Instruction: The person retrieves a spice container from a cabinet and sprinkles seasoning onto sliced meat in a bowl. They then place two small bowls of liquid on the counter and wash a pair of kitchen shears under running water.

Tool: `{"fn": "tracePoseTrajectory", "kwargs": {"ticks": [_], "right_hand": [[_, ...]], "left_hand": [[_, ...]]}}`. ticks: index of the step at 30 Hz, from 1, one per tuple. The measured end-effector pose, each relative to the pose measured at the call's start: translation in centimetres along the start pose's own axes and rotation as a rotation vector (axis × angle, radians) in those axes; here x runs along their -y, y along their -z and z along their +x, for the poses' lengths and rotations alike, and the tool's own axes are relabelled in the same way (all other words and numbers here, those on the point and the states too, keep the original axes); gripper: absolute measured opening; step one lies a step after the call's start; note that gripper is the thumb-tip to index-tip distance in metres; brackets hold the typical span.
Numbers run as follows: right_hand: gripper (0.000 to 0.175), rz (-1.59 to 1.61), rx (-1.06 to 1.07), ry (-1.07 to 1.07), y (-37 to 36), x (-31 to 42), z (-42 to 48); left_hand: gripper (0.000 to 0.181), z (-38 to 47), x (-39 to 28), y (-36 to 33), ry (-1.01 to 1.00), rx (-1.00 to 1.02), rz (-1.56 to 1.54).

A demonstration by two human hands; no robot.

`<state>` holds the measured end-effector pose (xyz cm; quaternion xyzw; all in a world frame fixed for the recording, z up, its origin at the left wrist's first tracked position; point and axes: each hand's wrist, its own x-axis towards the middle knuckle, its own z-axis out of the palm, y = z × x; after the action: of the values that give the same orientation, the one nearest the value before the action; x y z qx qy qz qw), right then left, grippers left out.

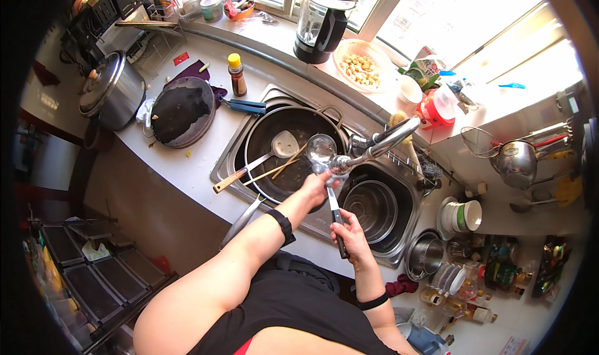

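Note:
My right hand (352, 235) is closed on the dark handle of a metal ladle (321, 148), whose bowl lies over a large wok (262, 125) in the left sink basin. Water from the faucet (369, 153) runs over the ladle's neck. My left hand (319, 187) is at that neck under the water; its fingertips are partly hidden by splash, and whether it grips the ladle I cannot tell. Inside the wok rest the head of a metal spatula (284, 144) with a wooden handle and a pair of chopsticks (276, 168).
A metal pot (374, 205) sits in the right basin. Left on the counter are a round dark board (183, 112), a sauce bottle (237, 76) and a large lidded pot (117, 92). A blender (323, 22) and a bowl of food pieces (362, 67) stand on the windowsill.

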<state>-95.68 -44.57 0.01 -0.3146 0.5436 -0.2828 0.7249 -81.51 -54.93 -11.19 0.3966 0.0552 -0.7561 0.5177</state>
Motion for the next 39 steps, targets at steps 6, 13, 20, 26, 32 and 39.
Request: {"fn": "tracePoseTrajectory", "kwargs": {"ticks": [6,13,20,26,32,39], "right_hand": [[0.054,0.011,0.018,0.014,0.1,-0.1,-2.1],[0.056,-0.054,0.108,-0.041,0.4,1.0,-2.7],[0.053,-0.447,-0.007,0.045,1.9,2.0,-3.8],[0.052,-1.254,-0.13,0.67,2.9,3.4,-4.8],[0.05,-1.529,-0.182,0.366,1.3,3.6,-4.7],[0.051,-1.419,-0.249,0.55,3.4,3.3,-5.2]], "left_hand": [[0.022,0.4,-3.9,1.4,0.166,0.415,-0.046],[0.021,1.5,-2.6,1.3,-0.206,-0.013,0.067],[0.027,3.4,-4.9,1.9,-0.283,-0.072,0.597],[0.027,2.7,-9.6,0.9,-0.643,0.141,1.794],[0.016,3.1,-8.4,-0.2,-0.908,0.668,2.382],[0.018,2.8,-7.4,0.2,-0.887,0.678,2.271]]}}
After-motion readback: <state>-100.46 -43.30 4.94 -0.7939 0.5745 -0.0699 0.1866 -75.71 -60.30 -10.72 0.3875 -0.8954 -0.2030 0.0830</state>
